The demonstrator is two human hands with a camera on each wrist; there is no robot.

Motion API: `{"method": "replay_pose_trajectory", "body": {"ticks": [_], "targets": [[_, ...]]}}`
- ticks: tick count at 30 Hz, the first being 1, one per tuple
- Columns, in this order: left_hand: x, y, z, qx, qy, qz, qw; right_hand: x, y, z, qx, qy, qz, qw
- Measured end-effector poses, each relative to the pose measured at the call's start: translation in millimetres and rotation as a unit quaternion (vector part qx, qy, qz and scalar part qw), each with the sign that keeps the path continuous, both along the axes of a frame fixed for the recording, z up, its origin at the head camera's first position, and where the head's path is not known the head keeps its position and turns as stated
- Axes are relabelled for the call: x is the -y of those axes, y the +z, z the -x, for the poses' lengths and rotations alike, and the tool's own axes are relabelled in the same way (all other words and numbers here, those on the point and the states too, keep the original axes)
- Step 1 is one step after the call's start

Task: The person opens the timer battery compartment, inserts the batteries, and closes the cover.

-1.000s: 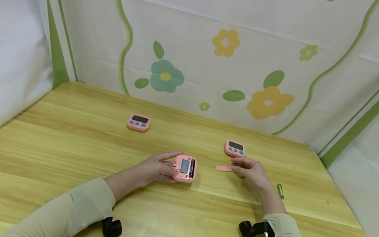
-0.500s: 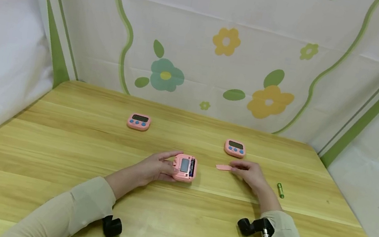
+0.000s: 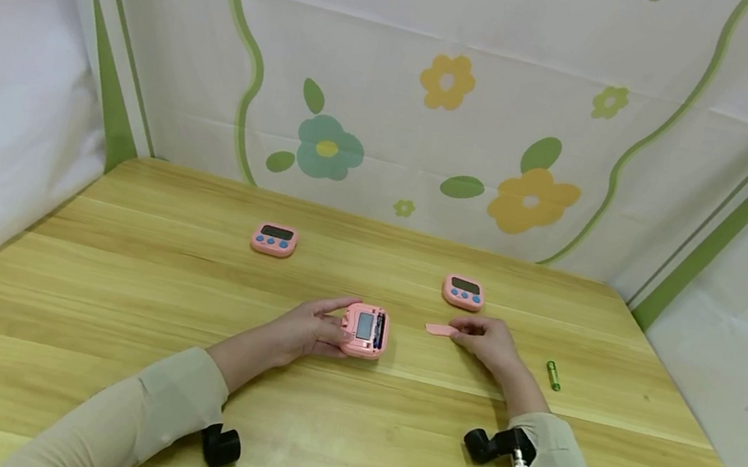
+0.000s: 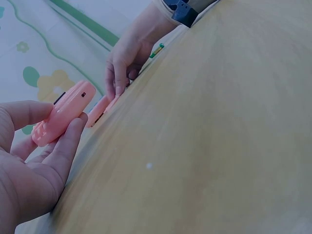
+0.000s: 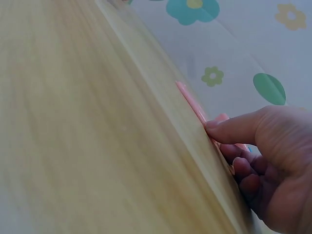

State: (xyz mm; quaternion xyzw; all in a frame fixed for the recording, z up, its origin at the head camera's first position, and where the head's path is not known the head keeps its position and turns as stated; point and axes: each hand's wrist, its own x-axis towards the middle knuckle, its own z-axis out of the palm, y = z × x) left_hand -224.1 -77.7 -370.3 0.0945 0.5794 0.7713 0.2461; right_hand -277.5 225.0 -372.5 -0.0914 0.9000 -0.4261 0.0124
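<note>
My left hand holds a pink digital timer above the table, thumb on its back and fingers underneath. The timer's back faces up, its battery slot uncovered on the right side with a dark battery visible inside. In the left wrist view the timer shows edge-on. My right hand pinches one end of a flat pink battery cover at the tabletop. Seen from the right wrist, the thumb presses on the cover while the other fingers curl beneath.
Two more pink timers with blue buttons lie face up farther back, one at left and one at right. A green battery lies right of my right hand. A flower-printed cloth hangs behind the wooden table.
My right hand has closed its fingers on the end of the battery cover and shifted slightly left. The left hand and its timer stay almost still.
</note>
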Motion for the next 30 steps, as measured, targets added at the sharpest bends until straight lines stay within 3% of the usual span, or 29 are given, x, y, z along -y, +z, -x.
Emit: {"method": "replay_pose_trajectory", "body": {"ticks": [9,21,30], "targets": [[1.0,-1.5,0.6,0.001,0.002,0.004,1.0,3.0,-0.5,-1.9,-0.001,0.003,-0.01,0.9999],[0.0,-1.6,0.7,0.015,0.009,0.008,0.9998,3.7,1.2,-3.8,0.016,0.02,0.035,0.9991],[-0.8,-1.9,0.3,0.013,0.005,0.009,0.9999,9.0,13.5,-8.1,0.026,0.049,0.117,0.9916]]}}
